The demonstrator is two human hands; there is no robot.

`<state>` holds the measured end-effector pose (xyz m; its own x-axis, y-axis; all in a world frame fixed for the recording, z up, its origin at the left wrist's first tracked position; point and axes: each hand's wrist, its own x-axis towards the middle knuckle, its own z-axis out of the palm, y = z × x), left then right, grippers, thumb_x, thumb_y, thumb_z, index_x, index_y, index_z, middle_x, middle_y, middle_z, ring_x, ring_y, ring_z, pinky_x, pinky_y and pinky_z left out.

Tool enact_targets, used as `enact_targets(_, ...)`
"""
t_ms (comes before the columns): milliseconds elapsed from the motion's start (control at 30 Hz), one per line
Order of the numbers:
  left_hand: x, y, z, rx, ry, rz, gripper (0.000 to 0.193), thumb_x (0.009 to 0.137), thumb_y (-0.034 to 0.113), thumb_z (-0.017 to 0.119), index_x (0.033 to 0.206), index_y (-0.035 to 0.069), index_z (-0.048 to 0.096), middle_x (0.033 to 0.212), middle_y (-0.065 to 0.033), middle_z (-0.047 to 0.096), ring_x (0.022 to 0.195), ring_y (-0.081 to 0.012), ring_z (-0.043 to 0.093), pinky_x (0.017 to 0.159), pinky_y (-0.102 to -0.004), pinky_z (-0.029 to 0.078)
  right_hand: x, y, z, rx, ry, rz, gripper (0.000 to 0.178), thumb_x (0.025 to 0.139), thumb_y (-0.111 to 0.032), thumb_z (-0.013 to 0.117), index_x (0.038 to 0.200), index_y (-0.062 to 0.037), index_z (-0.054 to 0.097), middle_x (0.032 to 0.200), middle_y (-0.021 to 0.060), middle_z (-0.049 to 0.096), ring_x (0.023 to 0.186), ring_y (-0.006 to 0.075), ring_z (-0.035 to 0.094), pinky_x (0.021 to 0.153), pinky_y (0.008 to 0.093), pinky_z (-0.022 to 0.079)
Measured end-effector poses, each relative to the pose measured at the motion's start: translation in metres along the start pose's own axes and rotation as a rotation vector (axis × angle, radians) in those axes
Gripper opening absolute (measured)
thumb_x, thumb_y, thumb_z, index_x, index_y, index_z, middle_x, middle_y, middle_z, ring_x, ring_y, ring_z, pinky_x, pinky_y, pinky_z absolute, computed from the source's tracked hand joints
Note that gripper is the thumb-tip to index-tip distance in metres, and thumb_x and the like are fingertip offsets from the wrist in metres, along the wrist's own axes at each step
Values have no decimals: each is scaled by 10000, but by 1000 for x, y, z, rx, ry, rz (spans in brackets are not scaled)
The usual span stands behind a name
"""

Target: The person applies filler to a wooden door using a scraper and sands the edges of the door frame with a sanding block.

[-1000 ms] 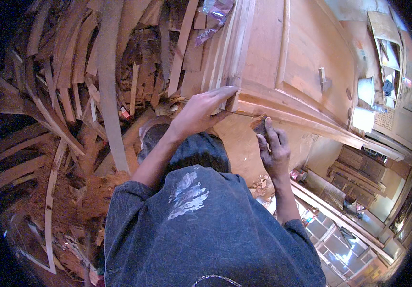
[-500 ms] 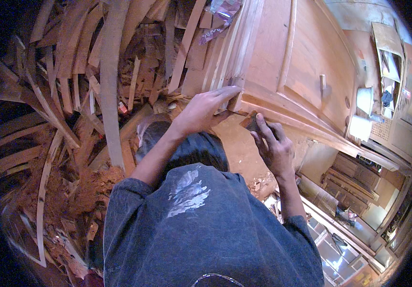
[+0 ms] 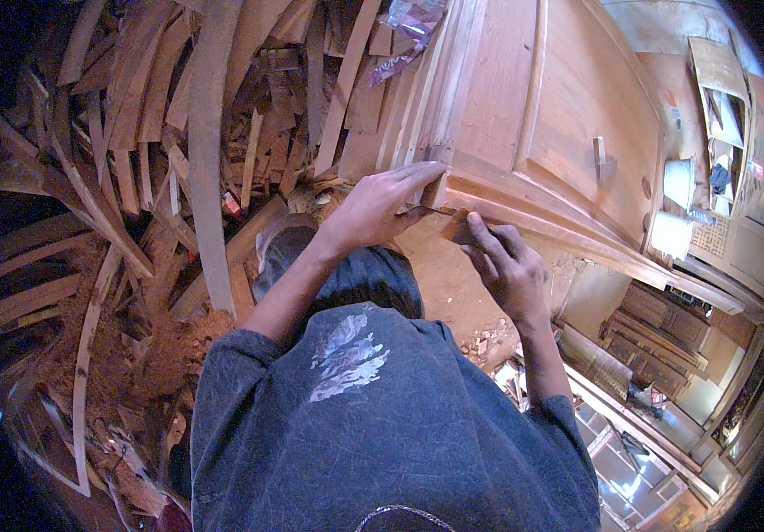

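A large reddish-brown wooden door (image 3: 488, 120) with raised panels spans the upper middle and right. At its near left corner, my left hand (image 3: 373, 208) is closed on the wood, fingers stretched along the top and thumb lower down. My right hand (image 3: 513, 270) grips a small brown block (image 3: 459, 230), thin and flat-looking, between fingers and thumb. That block is at the door's near edge, just right of my left hand; whether it touches the wood is hard to tell. Its underside is hidden, and its exact kind cannot be made out.
Long wooden offcuts (image 3: 209, 160) and scraps crowd the left side, with sawdust (image 3: 133, 355) among them. A shiny plastic wrapper (image 3: 413, 22) lies beside the door's far left edge. A small wooden peg (image 3: 599, 149) stands on the door. Framed panes (image 3: 630, 470) lie at lower right.
My right hand has shifted slightly left along the door's near edge, and the block has tilted, showing more of its brown face. My left hand stays at the corner.
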<state>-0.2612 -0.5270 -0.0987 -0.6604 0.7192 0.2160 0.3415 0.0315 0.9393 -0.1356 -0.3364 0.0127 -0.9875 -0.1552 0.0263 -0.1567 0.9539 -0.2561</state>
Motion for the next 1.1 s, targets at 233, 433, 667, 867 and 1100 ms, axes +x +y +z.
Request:
enact_targets(233, -2, -3, 0, -12, -3, 3, 622, 781, 70, 716, 1360, 18, 492, 1339, -205, 560, 1255, -352, 530, 1051, -421, 445, -11, 13, 9, -64, 75, 1, 575, 785, -177, 784, 1330, -201, 598, 902, 58, 642, 723, 218, 664, 603, 336, 567)
enact_targets(433, 0, -1, -2, -33, -12, 0, 629, 782, 72, 719, 1365, 25, 486, 1338, -204, 561, 1249, -353, 537, 1044, -422, 452, 6, -3, 4, 37, 53, 26, 537, 795, -156, 786, 1305, -162, 620, 908, 68, 638, 729, 224, 657, 620, 350, 561)
enact_targets(667, 0, -2, -3, -38, -1, -6, 603, 798, 89, 715, 1356, 31, 493, 1329, -196, 569, 1245, -349, 540, 1035, -424, 458, 7, 2, 5, -44, -22, 31, 534, 781, -148, 793, 1291, -149, 635, 907, 84, 637, 722, 241, 647, 631, 364, 556)
enact_targets(867, 1, -4, 2, -18, 3, 18, 583, 818, 116, 704, 1355, 36, 493, 1332, -193, 567, 1224, -353, 549, 1018, -423, 469, 0, 15, -7, -11, -8, -5, 551, 806, -214, 774, 1328, -195, 597, 891, 54, 632, 686, 211, 657, 578, 342, 555)
enact_targets(1100, -2, -5, -1, 1, 13, 18, 593, 828, 117, 696, 1375, 48, 478, 1330, -190, 567, 1216, -355, 554, 1020, -422, 468, 2, 10, -11, 1, -85, 90, 560, 786, -144, 793, 1317, -181, 619, 926, 101, 640, 733, 256, 642, 643, 370, 539)
